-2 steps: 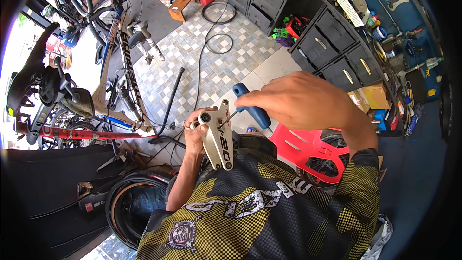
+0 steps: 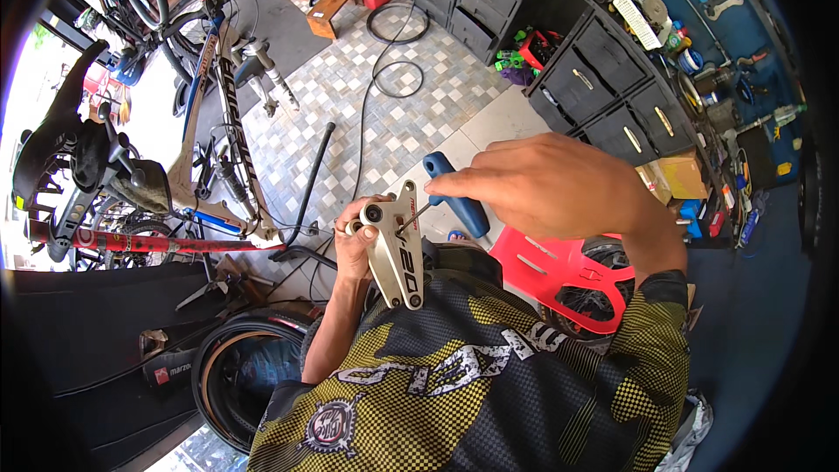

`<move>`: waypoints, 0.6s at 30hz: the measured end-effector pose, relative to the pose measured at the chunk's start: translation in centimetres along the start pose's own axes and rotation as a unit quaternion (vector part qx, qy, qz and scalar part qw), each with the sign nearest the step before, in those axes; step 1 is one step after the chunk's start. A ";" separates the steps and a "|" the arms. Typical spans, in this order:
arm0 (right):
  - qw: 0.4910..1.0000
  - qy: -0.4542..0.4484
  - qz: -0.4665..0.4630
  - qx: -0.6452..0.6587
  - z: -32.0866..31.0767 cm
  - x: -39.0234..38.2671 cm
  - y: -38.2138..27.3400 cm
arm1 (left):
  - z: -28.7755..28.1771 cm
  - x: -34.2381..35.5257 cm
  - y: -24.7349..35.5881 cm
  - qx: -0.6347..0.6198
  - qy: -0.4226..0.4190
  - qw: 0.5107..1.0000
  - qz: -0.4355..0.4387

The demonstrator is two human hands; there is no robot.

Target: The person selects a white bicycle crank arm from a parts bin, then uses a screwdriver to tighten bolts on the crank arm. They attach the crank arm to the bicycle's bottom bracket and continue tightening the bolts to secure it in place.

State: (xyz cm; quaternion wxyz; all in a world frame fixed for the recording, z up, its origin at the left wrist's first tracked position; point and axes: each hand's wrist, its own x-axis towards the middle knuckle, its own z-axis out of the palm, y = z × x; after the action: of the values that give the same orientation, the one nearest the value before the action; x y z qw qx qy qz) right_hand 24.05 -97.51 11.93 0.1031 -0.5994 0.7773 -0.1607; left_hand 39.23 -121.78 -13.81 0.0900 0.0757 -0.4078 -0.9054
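Observation:
My left hand (image 2: 352, 249) grips a pale metal bike suspension linkage (image 2: 404, 267) with dark pivot bolts, held upright in front of my chest. Its thumb lies over the linkage's left edge. In my right hand (image 2: 551, 185) is a blue T-handle hex key (image 2: 461, 201), the fingers closed on the handle and one finger stretched along it. The key's thin metal shaft slants down left to the middle of the linkage. Its tip meets the linkage face; how deep it sits I cannot tell.
A bike frame (image 2: 229, 114) hangs on a red stand arm (image 2: 166, 245) at left. Below it lie tyres (image 2: 210, 358). A red plastic chair (image 2: 564, 275) stands under my right arm. Dark drawer cabinets (image 2: 603, 79) and a tool wall line the right; a black hose (image 2: 367, 114) crosses the tiled floor.
My right hand has shifted very slightly on the T-handle. The linkage and my left hand stay in place.

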 end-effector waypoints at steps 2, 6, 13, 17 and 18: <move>0.999 0.031 -0.029 -0.001 0.1 0.1 0.0 | 0.0 0.0 0.0 0.002 -0.003 1.000 0.003; 0.996 0.082 0.004 -0.045 0.1 0.7 -0.2 | 0.0 0.3 0.0 -0.004 -0.018 1.000 -0.004; 1.000 0.014 0.002 -0.018 -0.4 0.7 0.6 | 0.2 1.3 0.1 0.008 -0.006 1.000 0.005; 0.993 0.100 0.013 -0.067 -0.3 0.8 0.6 | 0.4 1.4 0.1 0.003 -0.016 1.000 0.009; 0.994 0.076 0.020 -0.079 -0.2 1.0 0.4 | 0.4 1.5 0.0 -0.002 -0.022 1.000 0.007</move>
State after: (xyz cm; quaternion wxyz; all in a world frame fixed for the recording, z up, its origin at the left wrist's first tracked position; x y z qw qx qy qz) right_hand 23.36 -98.31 11.97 -0.0012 -0.5761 0.8050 -0.1417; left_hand 37.70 -121.82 -13.61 0.0877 0.0524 -0.4083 -0.9071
